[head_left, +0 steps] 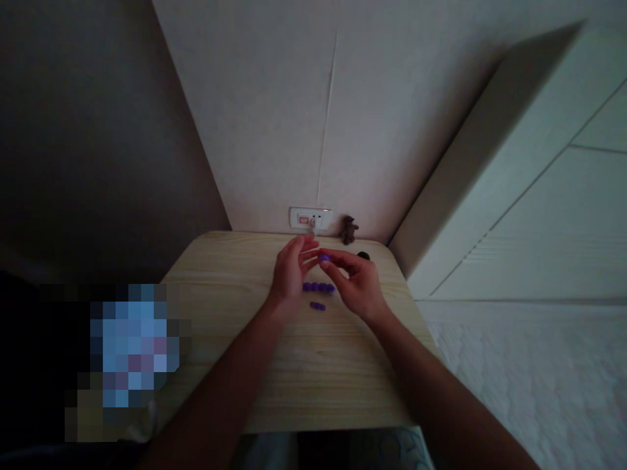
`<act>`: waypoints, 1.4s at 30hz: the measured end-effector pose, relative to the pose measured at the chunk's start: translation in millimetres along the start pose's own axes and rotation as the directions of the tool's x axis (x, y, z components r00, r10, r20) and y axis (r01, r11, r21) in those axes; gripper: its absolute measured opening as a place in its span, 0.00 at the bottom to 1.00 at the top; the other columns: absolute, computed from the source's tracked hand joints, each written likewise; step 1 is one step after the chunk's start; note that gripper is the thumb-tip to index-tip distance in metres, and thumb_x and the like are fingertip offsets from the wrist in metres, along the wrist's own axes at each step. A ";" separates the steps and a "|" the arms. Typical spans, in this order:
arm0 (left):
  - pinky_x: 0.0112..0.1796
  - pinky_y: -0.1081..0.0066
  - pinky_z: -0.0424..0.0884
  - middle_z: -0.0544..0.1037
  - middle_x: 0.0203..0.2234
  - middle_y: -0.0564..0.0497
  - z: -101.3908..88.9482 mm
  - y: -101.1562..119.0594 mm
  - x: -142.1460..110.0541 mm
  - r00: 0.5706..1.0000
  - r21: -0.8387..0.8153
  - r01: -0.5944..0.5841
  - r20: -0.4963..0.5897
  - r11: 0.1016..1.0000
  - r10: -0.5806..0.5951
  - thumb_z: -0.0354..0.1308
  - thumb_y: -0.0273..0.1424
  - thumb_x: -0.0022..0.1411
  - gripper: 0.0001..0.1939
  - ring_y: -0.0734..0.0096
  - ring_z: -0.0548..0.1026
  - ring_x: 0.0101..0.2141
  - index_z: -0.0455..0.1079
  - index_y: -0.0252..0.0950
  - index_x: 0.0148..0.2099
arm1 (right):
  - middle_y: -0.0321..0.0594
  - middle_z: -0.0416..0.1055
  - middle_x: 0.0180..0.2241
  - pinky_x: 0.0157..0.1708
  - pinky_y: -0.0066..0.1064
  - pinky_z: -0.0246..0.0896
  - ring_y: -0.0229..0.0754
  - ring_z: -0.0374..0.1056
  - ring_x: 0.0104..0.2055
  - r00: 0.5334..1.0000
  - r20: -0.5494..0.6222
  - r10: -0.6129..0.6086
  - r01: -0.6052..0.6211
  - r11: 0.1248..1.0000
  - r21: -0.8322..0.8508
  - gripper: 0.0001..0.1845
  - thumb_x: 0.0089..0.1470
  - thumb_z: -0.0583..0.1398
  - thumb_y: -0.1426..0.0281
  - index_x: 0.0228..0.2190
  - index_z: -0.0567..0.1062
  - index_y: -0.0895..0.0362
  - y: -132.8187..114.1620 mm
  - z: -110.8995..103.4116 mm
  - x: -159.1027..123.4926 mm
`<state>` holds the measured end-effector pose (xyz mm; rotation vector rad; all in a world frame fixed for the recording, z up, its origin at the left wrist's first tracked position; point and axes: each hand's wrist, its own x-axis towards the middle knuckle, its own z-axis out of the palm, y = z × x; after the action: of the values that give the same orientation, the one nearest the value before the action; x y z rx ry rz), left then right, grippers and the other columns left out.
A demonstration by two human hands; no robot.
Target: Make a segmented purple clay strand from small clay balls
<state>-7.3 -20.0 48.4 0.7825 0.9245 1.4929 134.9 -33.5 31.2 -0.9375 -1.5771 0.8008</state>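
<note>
Between the thumb and fingers of my right hand [357, 281] is a small purple ball [324, 259], pinched above the wooden table. My left hand [290, 271] is raised just to its left, with its fingers stretched out and slightly apart and nothing visible in them. Below the hands, a row of purple balls [318, 287] lies on the tabletop, its left end close to my left hand. Nearer to me sits a shorter row of smaller purple pieces [318, 305]. Whether the balls in each row are joined, I cannot tell.
A pale wooden table [294, 391] stands against the wall. At its back are a small brown bear-like figure [349, 230] and a dark round object [363, 255], partly behind my right hand. A wall socket [310, 218] holds a white plug. A white quilted surface [529, 385] lies right.
</note>
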 end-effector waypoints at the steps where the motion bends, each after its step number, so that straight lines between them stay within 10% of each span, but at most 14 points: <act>1: 0.47 0.62 0.76 0.81 0.42 0.41 9.2 5.5 -2.9 0.995 -0.101 0.099 0.027 0.990 -0.097 0.53 0.45 0.67 0.20 0.62 0.81 0.42 0.75 0.34 0.43 | 0.43 0.81 0.52 0.60 0.47 0.70 0.49 0.77 0.55 0.995 0.055 -0.085 0.088 0.994 -0.058 0.17 0.60 0.64 0.65 0.51 0.82 0.50 -8.4 1.9 -1.7; 6: 0.59 0.60 0.72 0.81 0.49 0.33 44.8 27.9 -6.6 0.967 -0.266 0.251 0.107 0.931 -0.231 0.44 0.48 0.73 0.29 0.57 0.81 0.51 0.75 0.28 0.47 | 0.37 0.65 0.68 0.71 0.51 0.52 0.49 0.58 0.72 0.945 0.256 -0.204 0.228 0.971 -0.072 0.30 0.63 0.56 0.70 0.65 0.68 0.47 -44.8 8.0 -4.8; 11: 0.65 0.56 0.65 0.77 0.59 0.37 81.6 31.3 -8.5 0.975 -0.260 0.016 0.218 0.966 0.042 0.40 0.50 0.74 0.31 0.56 0.74 0.61 0.70 0.34 0.62 | 0.34 0.51 0.74 0.76 0.49 0.35 0.44 0.43 0.77 0.972 0.094 -0.213 0.220 0.973 -0.071 0.33 0.69 0.48 0.50 0.70 0.59 0.46 -62.3 1.4 36.2; 16: 0.73 0.66 0.43 0.63 0.71 0.57 111.4 50.3 -25.1 0.820 -0.219 -0.316 0.426 0.923 0.382 0.42 0.43 0.76 0.24 0.70 0.49 0.74 0.67 0.47 0.67 | 0.35 0.49 0.74 0.76 0.51 0.29 0.42 0.36 0.78 0.961 -0.098 -0.260 0.255 0.965 -0.055 0.38 0.68 0.39 0.43 0.67 0.63 0.47 -71.5 -18.5 96.5; 27: 0.69 0.56 0.57 0.72 0.64 0.39 76.7 118.2 11.6 0.939 -0.183 -0.266 0.175 0.946 0.297 0.33 0.57 0.72 0.40 0.56 0.66 0.67 0.67 0.33 0.65 | 0.30 0.35 0.77 0.77 0.45 0.33 0.44 0.30 0.78 0.811 0.280 -0.513 0.545 0.837 -0.043 0.39 0.69 0.39 0.46 0.73 0.36 0.47 -106.7 25.7 57.6; 37: 0.71 0.60 0.52 0.71 0.65 0.49 104.0 60.4 -33.4 0.858 -0.103 -0.321 0.390 0.942 0.335 0.53 0.45 0.72 0.21 0.59 0.51 0.73 0.73 0.45 0.61 | 0.24 0.46 0.75 0.77 0.53 0.26 0.44 0.29 0.78 0.900 -0.031 -0.435 0.427 0.893 -0.141 0.35 0.70 0.32 0.48 0.71 0.53 0.40 -89.3 -18.1 91.7; 42: 0.70 0.60 0.55 0.74 0.62 0.50 93.7 87.9 -25.6 0.920 -0.184 -0.211 0.295 0.960 0.258 0.38 0.50 0.75 0.29 0.62 0.55 0.72 0.74 0.44 0.59 | 0.29 0.30 0.77 0.77 0.45 0.24 0.45 0.24 0.78 0.888 0.133 -0.440 0.458 0.872 -0.174 0.40 0.69 0.39 0.46 0.74 0.38 0.48 -88.3 -3.4 80.8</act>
<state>37.0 -37.1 170.6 1.0151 0.4839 1.5642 115.5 -2.7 145.2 -0.6353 -1.8872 0.3605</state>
